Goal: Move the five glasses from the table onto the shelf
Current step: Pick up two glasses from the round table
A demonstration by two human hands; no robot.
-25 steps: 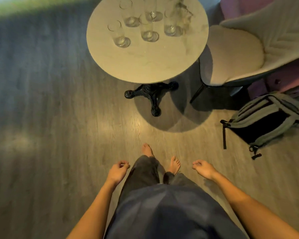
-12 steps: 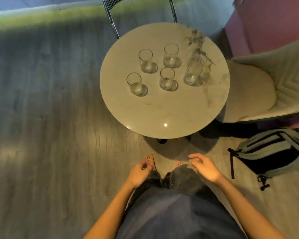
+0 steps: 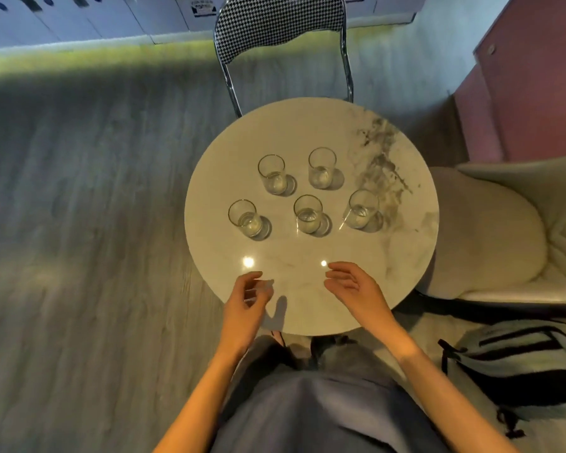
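Several clear glasses stand upright on a round marble table. Two are in a back row: back left glass and back right glass. Three stand nearer me: front left glass, front middle glass and front right glass. My left hand hovers over the table's near edge, fingers apart and empty. My right hand hovers beside it, also open and empty. Both hands are well short of the glasses. No shelf is in view.
A chrome chair with a houndstooth back stands behind the table. A cream padded chair sits to the right, with a grey backpack on the floor below it. Wood floor spreads to the left.
I have stepped up to the table, which now lies directly under me. Both hands rose from beside my legs to over the table's near edge and spread their fingers.
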